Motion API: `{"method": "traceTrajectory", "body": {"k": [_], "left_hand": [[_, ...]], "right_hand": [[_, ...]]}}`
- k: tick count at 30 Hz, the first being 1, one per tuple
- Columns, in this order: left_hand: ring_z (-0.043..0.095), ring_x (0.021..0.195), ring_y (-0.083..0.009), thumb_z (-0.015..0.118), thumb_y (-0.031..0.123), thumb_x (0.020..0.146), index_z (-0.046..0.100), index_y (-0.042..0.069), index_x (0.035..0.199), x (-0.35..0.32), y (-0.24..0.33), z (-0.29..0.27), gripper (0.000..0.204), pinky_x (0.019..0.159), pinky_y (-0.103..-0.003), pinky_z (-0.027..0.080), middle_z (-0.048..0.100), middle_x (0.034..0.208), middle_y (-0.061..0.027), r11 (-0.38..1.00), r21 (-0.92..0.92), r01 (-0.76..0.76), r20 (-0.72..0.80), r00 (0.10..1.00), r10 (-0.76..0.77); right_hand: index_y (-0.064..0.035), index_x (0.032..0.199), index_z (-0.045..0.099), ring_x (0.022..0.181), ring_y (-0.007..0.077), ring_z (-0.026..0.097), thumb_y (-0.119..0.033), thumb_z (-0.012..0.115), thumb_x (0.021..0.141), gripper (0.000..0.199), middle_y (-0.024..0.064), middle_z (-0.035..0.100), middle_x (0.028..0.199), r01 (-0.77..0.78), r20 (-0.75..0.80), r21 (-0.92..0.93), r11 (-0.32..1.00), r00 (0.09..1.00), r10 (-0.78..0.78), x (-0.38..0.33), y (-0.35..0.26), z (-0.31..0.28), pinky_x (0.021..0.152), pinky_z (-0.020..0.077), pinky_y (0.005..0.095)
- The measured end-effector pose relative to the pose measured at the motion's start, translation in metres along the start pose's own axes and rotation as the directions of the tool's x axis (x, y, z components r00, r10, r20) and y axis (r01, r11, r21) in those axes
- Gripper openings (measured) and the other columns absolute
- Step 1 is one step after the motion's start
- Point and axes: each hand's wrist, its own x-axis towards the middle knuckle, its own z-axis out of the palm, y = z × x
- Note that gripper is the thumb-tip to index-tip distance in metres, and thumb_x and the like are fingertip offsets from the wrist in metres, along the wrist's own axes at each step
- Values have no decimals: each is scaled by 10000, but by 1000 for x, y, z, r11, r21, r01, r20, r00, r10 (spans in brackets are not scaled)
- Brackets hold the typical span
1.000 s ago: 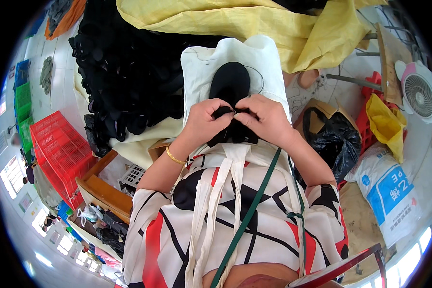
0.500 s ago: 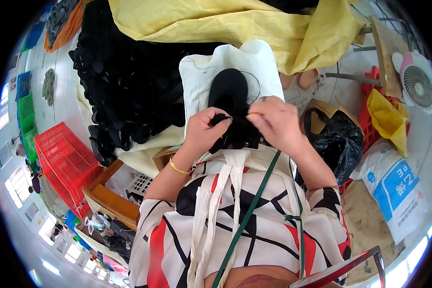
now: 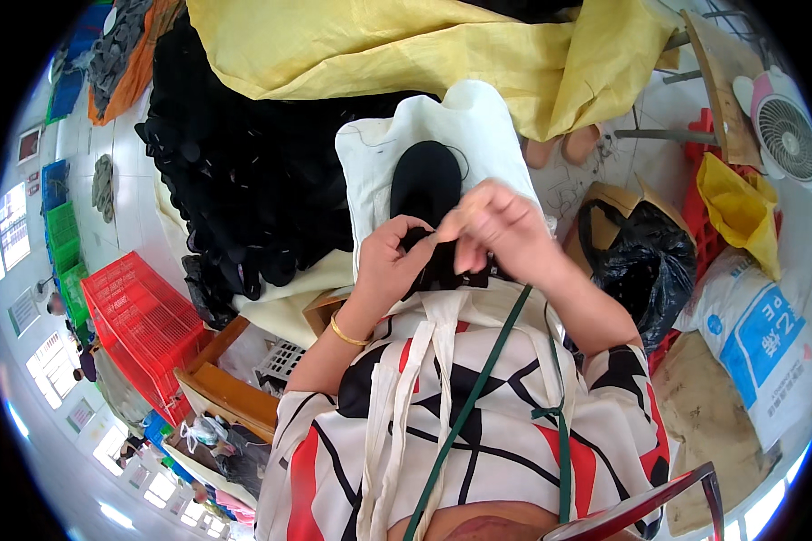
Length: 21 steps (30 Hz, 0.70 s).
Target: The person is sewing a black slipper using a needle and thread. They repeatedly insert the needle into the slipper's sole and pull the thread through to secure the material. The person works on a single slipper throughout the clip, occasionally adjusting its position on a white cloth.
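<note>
A black shoe (image 3: 424, 176), apparently of cloth, lies with its rounded end pointing away from me on a white cloth (image 3: 374, 149) over my lap. My left hand (image 3: 397, 257) is closed with thumb and fingers pinching the black material at the near end. Beside it, my right hand (image 3: 505, 234) is raised with fingertips pressed together, meeting the left fingertips. Motion smears those fingers, and whatever they hold is too small to make out. A thin dark thread (image 3: 465, 164) curves off the shoe's right side. The hands hide the shoe's near part.
A large heap of black pieces (image 3: 244, 180) lies left of my lap, below a yellow sheet (image 3: 379, 45). Red crates (image 3: 144, 325) stand farther left. On the right are a carton with a black bag (image 3: 645, 261), a white sack (image 3: 758, 343) and a fan (image 3: 789, 135).
My right hand has moved left to meet the left fingertips. The thread loop beside the shoe looks smaller. My left hand keeps its pinch, and the whole view has shifted slightly.
</note>
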Motion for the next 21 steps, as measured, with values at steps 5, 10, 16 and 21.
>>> {"method": "traceTrajectory", "body": {"k": [5,10,16,21], "left_hand": [[630,775,-254,679,97,872,642,-12,1008,13,-4,5,179,711,-339,506,659,940,-134,881,267,-391,-23,911,411],[651,904,-287,683,97,856,655,2,976,14,-15,-1,155,837,-344,502,683,974,-143,915,358,-186,-76,971,227],[660,857,-249,668,118,871,669,-4,979,17,-4,-1,163,805,-329,512,692,914,-134,939,332,-88,-97,987,127],[613,776,-199,630,134,896,645,22,1048,21,-6,5,189,725,-307,495,679,935,-108,988,81,130,-95,988,-122]], "right_hand": [[-70,989,551,527,142,499,-222,523,1053,168,30,525,664,266,-332,217,939,925,-185,-12,-29,-58,458,405,266],[-25,982,570,541,43,316,-163,448,1073,205,-80,336,616,610,-447,567,553,792,-415,-42,-78,-136,494,290,206],[-45,944,541,590,84,359,-163,539,1039,152,-52,373,637,808,-665,263,527,548,-508,-62,-75,-195,568,338,243],[-29,979,569,649,106,510,-163,599,1013,141,18,550,735,647,-798,-189,738,337,-500,-20,-58,-167,630,436,248]]}}
